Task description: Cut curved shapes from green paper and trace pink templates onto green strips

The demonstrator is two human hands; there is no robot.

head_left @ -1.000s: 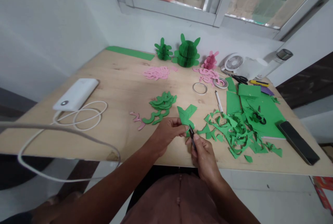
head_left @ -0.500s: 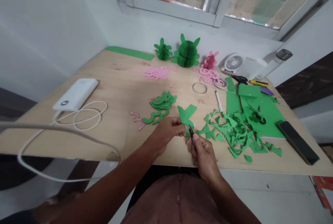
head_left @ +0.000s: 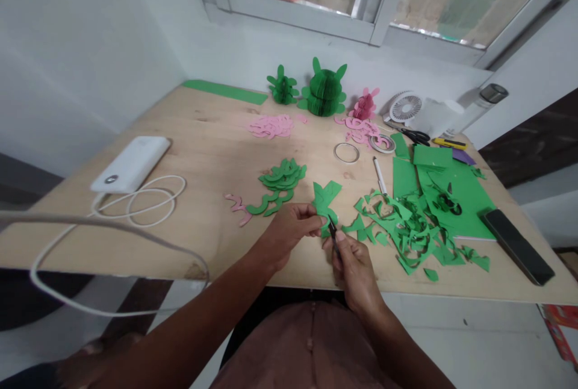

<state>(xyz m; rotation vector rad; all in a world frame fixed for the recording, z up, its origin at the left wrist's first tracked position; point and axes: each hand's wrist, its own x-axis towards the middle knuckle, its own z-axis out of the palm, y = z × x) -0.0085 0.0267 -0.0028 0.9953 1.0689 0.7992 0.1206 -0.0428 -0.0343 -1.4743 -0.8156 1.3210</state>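
Note:
Just above the front of the table, my left hand (head_left: 301, 220) pinches a piece of green paper (head_left: 326, 196) with pointed and rounded lobes. My right hand (head_left: 354, 259) is closed around small black scissors (head_left: 333, 233), their blades at the paper's lower edge. The scissors' handles are mostly hidden by my fingers. Left of the paper lie a stack of green cut-outs (head_left: 283, 174) and some curved green strips (head_left: 270, 201). Green paper scraps (head_left: 413, 232) are heaped to the right of my right hand.
Behind stand two green paper figures (head_left: 323, 93) and a pink one (head_left: 363, 103). Pink cut-outs (head_left: 271, 126), a tape roll (head_left: 382, 144), a white pen (head_left: 380, 175) and green sheets (head_left: 474, 202) lie about. A power bank (head_left: 132, 164) with its cable is left, a black phone (head_left: 517, 247) right.
The green paper has turned slightly in my left hand, its upper left lobe now looking narrower and split. Both hands stay in nearly the same place.

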